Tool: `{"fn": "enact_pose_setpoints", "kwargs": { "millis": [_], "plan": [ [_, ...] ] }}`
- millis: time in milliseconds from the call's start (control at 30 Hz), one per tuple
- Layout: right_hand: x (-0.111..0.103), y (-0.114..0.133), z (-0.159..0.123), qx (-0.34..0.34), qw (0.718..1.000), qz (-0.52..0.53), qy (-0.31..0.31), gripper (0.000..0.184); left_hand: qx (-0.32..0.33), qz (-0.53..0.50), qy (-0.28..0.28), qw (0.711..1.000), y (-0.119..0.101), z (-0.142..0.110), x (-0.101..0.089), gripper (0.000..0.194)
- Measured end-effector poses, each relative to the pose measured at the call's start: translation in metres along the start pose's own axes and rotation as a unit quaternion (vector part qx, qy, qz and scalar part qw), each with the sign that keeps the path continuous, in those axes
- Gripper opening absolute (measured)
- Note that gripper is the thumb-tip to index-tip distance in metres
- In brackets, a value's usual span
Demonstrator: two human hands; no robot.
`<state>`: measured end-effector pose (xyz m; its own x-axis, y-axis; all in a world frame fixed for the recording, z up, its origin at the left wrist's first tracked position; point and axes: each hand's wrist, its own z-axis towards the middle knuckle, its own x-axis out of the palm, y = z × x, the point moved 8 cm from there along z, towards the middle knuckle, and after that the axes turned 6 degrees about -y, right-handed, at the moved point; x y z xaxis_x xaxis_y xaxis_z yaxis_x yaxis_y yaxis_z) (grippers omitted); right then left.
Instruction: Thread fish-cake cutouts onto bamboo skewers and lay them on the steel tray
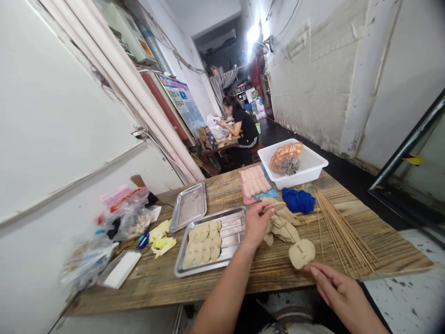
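My left hand [257, 223] is closed at the pile of thin beige slices [283, 227], its thumb and fingers pinching a slice at the pile's near-left edge. Low at the right, my right hand [332, 283] grips a bamboo skewer, mostly hidden by the fingers. On that skewer is one round, flat beige slice [301, 253], held just above the table and beside the pile. Left of my hands, a metal tray [231, 239] holds rows of skewered beige slices [203, 243], with their sticks pointing right. Loose bamboo skewers [342, 232] lie fanned out at the right.
Behind the pile are a blue cloth-like bundle [298, 200], pink sausage-like pieces [255, 181] and a white tub [313, 172] with a tied bag of food [287, 157]. Another metal tray [189, 206] and plastic bags [134, 215] stand left. A person [243, 123] sits farther back.
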<state>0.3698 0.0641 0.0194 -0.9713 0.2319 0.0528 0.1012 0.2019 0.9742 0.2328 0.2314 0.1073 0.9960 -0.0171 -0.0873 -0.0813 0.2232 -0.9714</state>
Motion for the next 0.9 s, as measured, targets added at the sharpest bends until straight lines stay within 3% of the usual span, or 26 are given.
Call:
{"fn": "enact_pose_setpoints", "kwargs": {
  "millis": [367, 600, 800, 900],
  "plan": [
    [0.003, 0.005, 0.002, -0.024, 0.999, -0.032, -0.009, 0.043, -0.001, -0.009, 0.000, 1.000, 0.004, -0.007, 0.003, 0.025],
    [-0.001, 0.009, 0.001, -0.089, 0.992, -0.088, -0.028, 0.036, -0.077, -0.097, -0.044, 0.991, 0.011, -0.007, 0.000, 0.029],
    [-0.001, 0.015, -0.001, -0.130, 0.983, -0.125, -0.035, 0.039, -0.160, -0.180, -0.038, 0.970, 0.016, -0.009, 0.004, 0.030],
    [0.001, 0.014, -0.001, -0.140, 0.979, -0.147, -0.012, 0.042, -0.210, -0.227, -0.003, 0.951, 0.017, -0.011, 0.008, 0.034]
  ]
}}
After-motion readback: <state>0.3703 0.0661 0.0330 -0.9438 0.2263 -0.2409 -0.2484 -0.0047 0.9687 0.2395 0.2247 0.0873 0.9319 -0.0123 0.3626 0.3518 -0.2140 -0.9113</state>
